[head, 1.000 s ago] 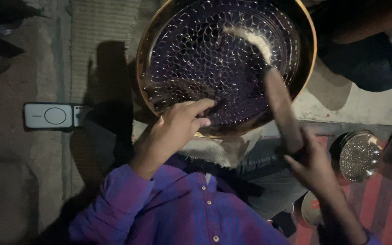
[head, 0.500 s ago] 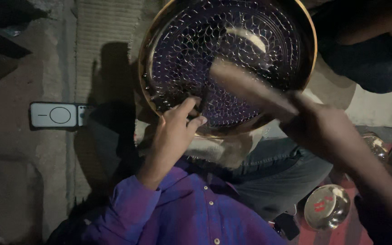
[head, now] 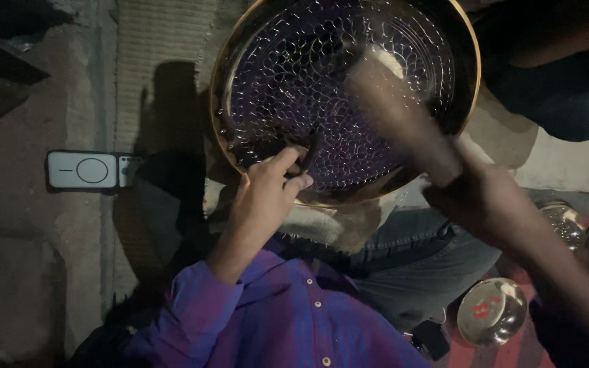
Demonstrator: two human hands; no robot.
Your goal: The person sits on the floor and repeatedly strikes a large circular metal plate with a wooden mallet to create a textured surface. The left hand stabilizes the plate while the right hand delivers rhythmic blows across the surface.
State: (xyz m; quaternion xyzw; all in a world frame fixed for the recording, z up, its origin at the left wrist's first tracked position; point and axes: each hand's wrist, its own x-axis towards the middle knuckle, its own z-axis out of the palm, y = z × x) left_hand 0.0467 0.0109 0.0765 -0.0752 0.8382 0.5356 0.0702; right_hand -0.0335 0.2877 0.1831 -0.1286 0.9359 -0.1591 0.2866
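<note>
The round brass tray (head: 240, 75), its face covered in a punched scale pattern, rests tilted on the person's lap over a pale cloth (head: 322, 228), its lower rim toward the body. The left hand (head: 267, 194) is closed around a thin dark punch (head: 311, 146), whose tip stands on the tray's lower part. The right hand (head: 492, 201) grips the wooden handle of a mallet (head: 400, 116), which is blurred above the tray.

The likeliest trouble is a blow landing off the punch head: the fingers (head: 288, 167) of the left hand sit just beside it and could be struck, or the punch could skid and mar the pattern. The tray has only the lap and cloth under it, so it may shift under a hit.

There is no work surface; the person sits on a bare concrete floor (head: 22, 272) in dim light. A white box-shaped device (head: 83, 169) lies on the floor to the left. 2 small metal bowls (head: 492, 310) stand on a red mat (head: 478, 351) at right, and another person's dark-clad limb (head: 547, 82) shows at upper right.
</note>
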